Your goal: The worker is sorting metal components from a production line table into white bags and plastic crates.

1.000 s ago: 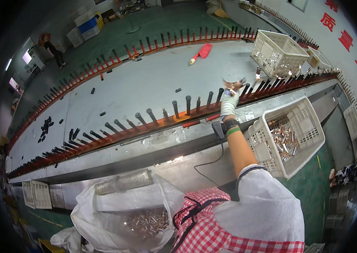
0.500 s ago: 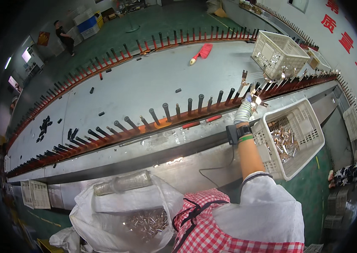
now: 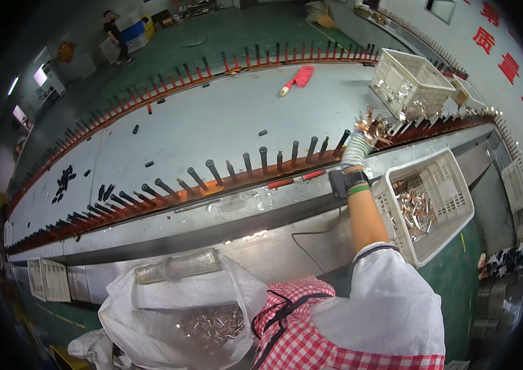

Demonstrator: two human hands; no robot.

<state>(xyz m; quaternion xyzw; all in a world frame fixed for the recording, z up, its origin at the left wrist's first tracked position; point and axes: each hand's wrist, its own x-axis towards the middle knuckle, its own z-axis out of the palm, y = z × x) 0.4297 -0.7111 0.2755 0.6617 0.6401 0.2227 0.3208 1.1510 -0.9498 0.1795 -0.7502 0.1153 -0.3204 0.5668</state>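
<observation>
Currently, a person's right hand, in a striped knit glove, is closed around a bunch of shiny copper-coloured metal pieces; blur hides how the fingers lie. The left hand is out of view, so its state cannot be told. The bunch is above the near edge of a long grey tabletop, beside a row of dark-topped pegs on an orange-red rail. Beyond the hand, a pale plastic crate stands on the tabletop. Closer, to the right of the forearm, a second, tilted white basket holds more metal pieces. Two short red rods lie on the near ledge. Across the tabletop is a red brush; scattered black caps lie far left. At lower left, an open white sack contains small metal parts. In the background, a person in dark clothes is upright.
</observation>
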